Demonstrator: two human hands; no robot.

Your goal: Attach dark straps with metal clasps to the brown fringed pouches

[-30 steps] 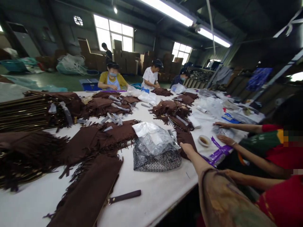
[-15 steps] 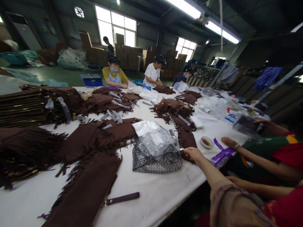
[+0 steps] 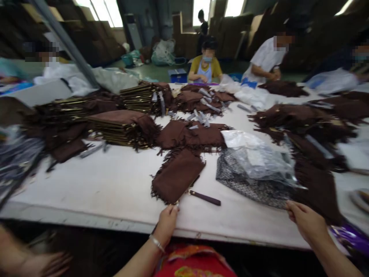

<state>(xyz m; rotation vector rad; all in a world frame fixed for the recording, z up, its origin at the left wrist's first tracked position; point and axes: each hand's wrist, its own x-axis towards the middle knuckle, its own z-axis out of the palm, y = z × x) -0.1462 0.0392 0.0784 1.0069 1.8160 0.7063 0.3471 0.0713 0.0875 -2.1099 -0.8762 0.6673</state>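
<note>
Place: factory workshop | long white worktable (image 3: 115,177) carries many brown fringed pouches (image 3: 178,175), some in thick stacks | person in yellow top (image 3: 206,72) and other workers (image 3: 263,57) are around it | cardboard boxes (image 3: 229,38) are piled behind

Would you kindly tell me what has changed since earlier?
The view has swung left. The left hand has come in, seemingly pinching the near corner of the fringed pouch; the right hand has moved to the near corner of the grey tweed bundle. The pouch's strap and bundle look unmoved.

Cardboard boxes (image 3: 184,47) stand behind a blue bin (image 3: 177,76) — windows (image 3: 234,7) beyond.
</note>
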